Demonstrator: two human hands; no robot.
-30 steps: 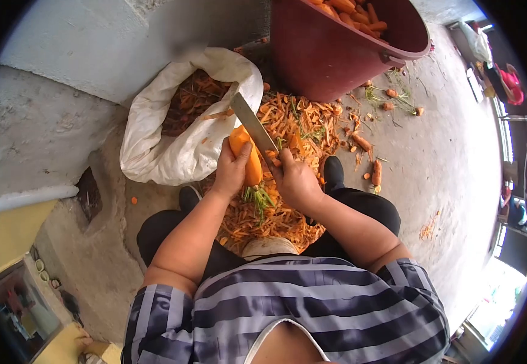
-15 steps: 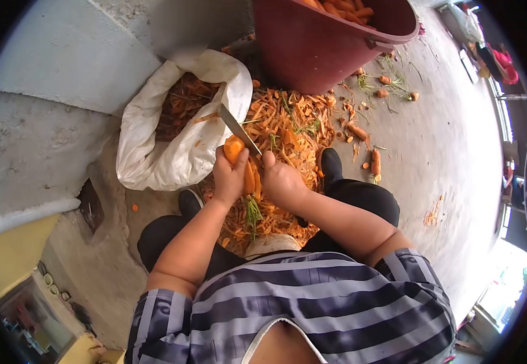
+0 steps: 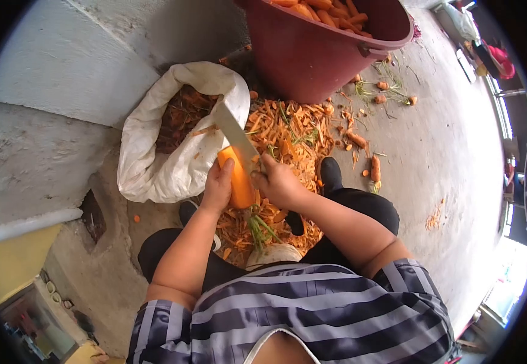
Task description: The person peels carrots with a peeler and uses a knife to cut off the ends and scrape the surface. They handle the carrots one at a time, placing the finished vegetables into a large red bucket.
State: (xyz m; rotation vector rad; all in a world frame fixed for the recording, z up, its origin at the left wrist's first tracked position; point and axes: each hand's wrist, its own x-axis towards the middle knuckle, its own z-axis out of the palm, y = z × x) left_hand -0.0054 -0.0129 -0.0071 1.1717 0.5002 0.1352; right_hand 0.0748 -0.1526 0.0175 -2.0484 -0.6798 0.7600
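Observation:
In the head view my left hand [image 3: 218,185] is wrapped round a thick peeled carrot [image 3: 239,181], its cut top pointing away from me and green leaves [image 3: 258,230] showing just below its near end. My right hand [image 3: 278,182] grips a knife whose broad blade [image 3: 237,130] slants up and to the left, close beside the carrot's upper end. The handle is mostly hidden in my fingers. Beneath both hands lies a heap of orange carrot peelings [image 3: 291,130] on the floor.
A white sack [image 3: 154,176] with dark orange scraps stands open at the left. Beyond the heap is a dark red tub [image 3: 312,60] of peeled carrots [image 3: 330,15]. Loose carrots [image 3: 375,168] and stem ends [image 3: 382,85] lie on the concrete floor at right. A wall [image 3: 63,73] rises at left.
My left hand has turned the carrot, so more of its smooth side shows. The knife blade has tilted and now shows its broad face. The camera view has shifted slightly.

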